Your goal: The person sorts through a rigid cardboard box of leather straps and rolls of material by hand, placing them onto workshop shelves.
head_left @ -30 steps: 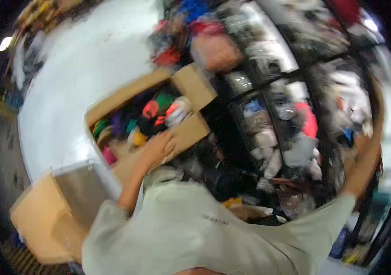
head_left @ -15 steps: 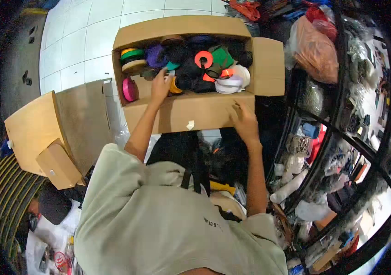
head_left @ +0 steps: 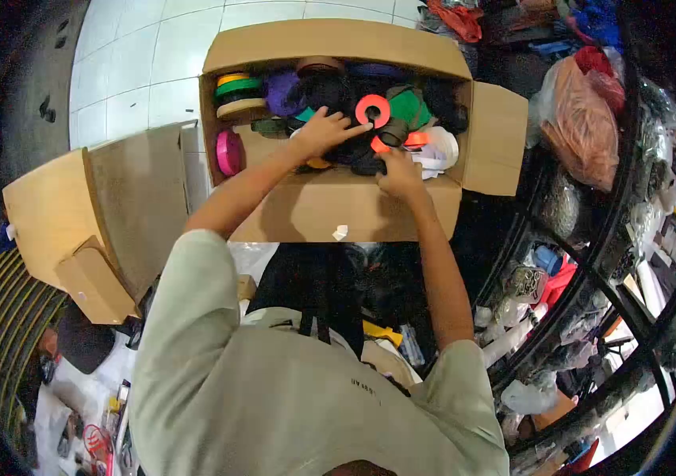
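An open cardboard box (head_left: 306, 213) holds rolls of ribbon and webbing in many colours. My left hand (head_left: 324, 133) reaches over the dark rolls in its middle, fingers stretched and apart, holding nothing visible. The fingertips come close to a bright orange roll (head_left: 372, 111). Just inside the near wall is my right hand (head_left: 399, 174), its fingers bent beside an orange strip (head_left: 380, 145); what lies between them is hidden. White rolls (head_left: 443, 149) sit to its right. A green piece (head_left: 408, 109) lies farther back. At the left end are a pink roll (head_left: 228, 153) and a green roll (head_left: 239, 87).
Another opened cardboard box (head_left: 136, 206) stands on the left, above a ribbed yellow-edged object (head_left: 9, 333). On the right, a dark metal rack (head_left: 584, 262) holds bagged goods. An orange plastic bag (head_left: 584, 119) sits at its upper end. White floor tiles (head_left: 136, 67) lie beyond.
My left hand has shifted right, from the box's left-middle to the dark rolls. My right hand has moved from the front flap into the box. The view has shifted slightly.
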The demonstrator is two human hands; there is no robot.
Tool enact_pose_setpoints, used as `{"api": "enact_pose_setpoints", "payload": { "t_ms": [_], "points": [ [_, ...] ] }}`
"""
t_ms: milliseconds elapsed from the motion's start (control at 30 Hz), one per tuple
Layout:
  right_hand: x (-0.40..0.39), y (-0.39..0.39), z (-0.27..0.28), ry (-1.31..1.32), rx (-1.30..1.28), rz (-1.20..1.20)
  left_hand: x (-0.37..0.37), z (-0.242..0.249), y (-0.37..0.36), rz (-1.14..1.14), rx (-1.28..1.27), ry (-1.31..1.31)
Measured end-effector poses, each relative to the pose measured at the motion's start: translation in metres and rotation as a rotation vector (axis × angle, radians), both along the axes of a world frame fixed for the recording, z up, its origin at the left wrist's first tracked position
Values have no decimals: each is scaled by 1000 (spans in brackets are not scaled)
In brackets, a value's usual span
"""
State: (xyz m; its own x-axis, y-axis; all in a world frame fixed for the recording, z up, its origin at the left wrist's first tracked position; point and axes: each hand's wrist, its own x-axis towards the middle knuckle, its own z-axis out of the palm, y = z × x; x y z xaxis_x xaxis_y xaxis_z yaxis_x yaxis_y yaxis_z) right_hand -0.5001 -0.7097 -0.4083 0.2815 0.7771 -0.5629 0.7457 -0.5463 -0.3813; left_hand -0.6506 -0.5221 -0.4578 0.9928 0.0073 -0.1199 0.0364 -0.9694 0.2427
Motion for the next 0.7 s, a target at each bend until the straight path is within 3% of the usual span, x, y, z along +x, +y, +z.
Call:
{"api": "enact_pose_setpoints", "payload": {
  "t_ms": [33, 100, 167, 233, 300, 333, 367, 433, 567, 633, 700],
  "points": [
    [2, 5, -2, -1, 74, 12, -17, 10, 1, 2, 3, 6],
    [2, 21, -15, 64, 179, -2, -51, 40, 6, 272, -110, -29],
    [-3, 42, -30, 185, 379, -40, -86, 74, 16, 571, -326, 162],
    [-15, 62, -49, 157, 442, -42, -116, 86, 14, 714, -232, -99],
    [-17, 82, -67, -65, 443, 214, -142, 102, 7, 759, -259, -91],
    [-9, 89, -82, -140, 587, 229, -154, 111, 2, 807, -295, -83],
    [0, 103, -92, -246, 417, 132, -165, 114, -6, 816, -339, -88],
    [21, 112, -108, -360, 456, -109, -183, 117, -22, 822, -381, -99],
    [36, 115, -107, -373, 305, -92, -196, 110, -63, 892, -534, -10],
    [42, 118, -106, -309, 198, -281, -200, 94, -88, 957, -598, 8],
    [39, 112, -139, -344, 264, -338, -204, 84, -109, 976, -513, 58]
  ]
}}
